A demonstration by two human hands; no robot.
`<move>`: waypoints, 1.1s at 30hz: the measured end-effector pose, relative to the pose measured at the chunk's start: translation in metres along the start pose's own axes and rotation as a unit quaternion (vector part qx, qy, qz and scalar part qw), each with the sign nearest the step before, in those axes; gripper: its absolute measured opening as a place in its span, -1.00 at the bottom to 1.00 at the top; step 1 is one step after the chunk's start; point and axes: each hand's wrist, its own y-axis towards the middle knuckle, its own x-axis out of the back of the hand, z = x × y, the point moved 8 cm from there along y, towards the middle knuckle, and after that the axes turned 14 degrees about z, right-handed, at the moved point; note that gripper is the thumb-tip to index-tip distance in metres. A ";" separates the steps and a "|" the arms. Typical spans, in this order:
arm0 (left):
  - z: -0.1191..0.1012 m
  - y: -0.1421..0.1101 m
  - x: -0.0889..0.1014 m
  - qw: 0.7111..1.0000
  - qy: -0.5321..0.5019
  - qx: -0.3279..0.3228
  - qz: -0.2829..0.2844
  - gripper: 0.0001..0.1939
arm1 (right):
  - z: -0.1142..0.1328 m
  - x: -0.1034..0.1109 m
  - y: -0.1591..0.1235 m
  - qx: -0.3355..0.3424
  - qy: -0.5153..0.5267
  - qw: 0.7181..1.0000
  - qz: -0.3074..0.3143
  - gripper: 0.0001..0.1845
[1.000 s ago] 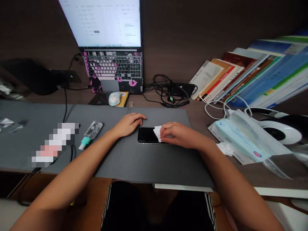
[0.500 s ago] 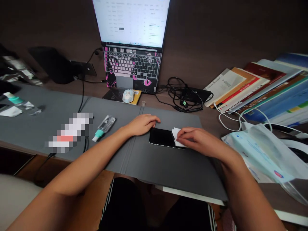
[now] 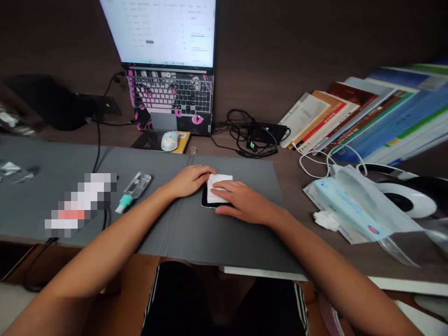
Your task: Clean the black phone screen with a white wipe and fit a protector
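A black phone (image 3: 204,198) lies flat on the grey desk mat (image 3: 196,233), mostly covered. A white wipe (image 3: 216,186) is spread over its left end. My right hand (image 3: 241,203) lies on top with fingers flat, pressing the wipe onto the phone. My left hand (image 3: 187,180) rests curled at the phone's upper left corner, fingers touching its edge and steadying it.
An open laptop (image 3: 171,100) stands at the back with a mouse (image 3: 170,140) before it. A small spray bottle (image 3: 133,191) lies left on the mat. Tangled black cables (image 3: 250,135), leaning books (image 3: 350,116), a tissue pack (image 3: 350,205) and a crumpled wipe (image 3: 325,219) fill the right.
My right hand slid leftward across the phone, dragging the wipe from the right end to the left end. The wipe now lies unfolded. My left hand stayed at the phone's corner.
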 end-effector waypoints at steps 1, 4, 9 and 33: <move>0.000 0.000 0.000 1.000 -0.006 0.002 0.002 -0.69 | 0.002 -0.003 0.002 -0.003 -0.007 1.000 0.000 -0.42; -0.001 0.000 0.000 1.000 -0.025 0.009 0.006 -0.68 | 0.006 -0.007 0.009 -0.023 -0.020 1.000 -0.006 -0.39; 0.003 -0.001 0.001 0.999 -0.037 0.033 -0.005 -0.65 | 0.018 -0.008 0.015 0.010 -0.055 0.998 -0.015 -0.32; 0.001 -0.001 0.000 0.999 -0.019 0.027 0.018 -0.68 | -0.011 0.023 -0.031 0.004 0.049 0.997 0.055 -0.60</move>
